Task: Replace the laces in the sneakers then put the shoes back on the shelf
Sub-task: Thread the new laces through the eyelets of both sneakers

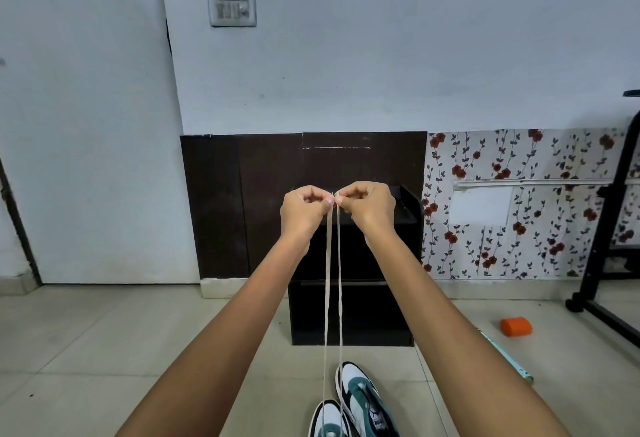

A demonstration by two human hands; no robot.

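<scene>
We held the beige lace (328, 298) up before the black shelf (381, 315). Left hand (303, 210) and right hand (372, 206) each pinched a strand, fingers (325, 200) curled. Strands ran vertically down toward sneakers (363, 402) in front of the shelf.

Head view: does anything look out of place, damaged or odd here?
Yes. The floral wallpaper has a bare rectangular patch, as if cut away. An orange cylinder lies loose on the floor right of the shelf.
</scene>
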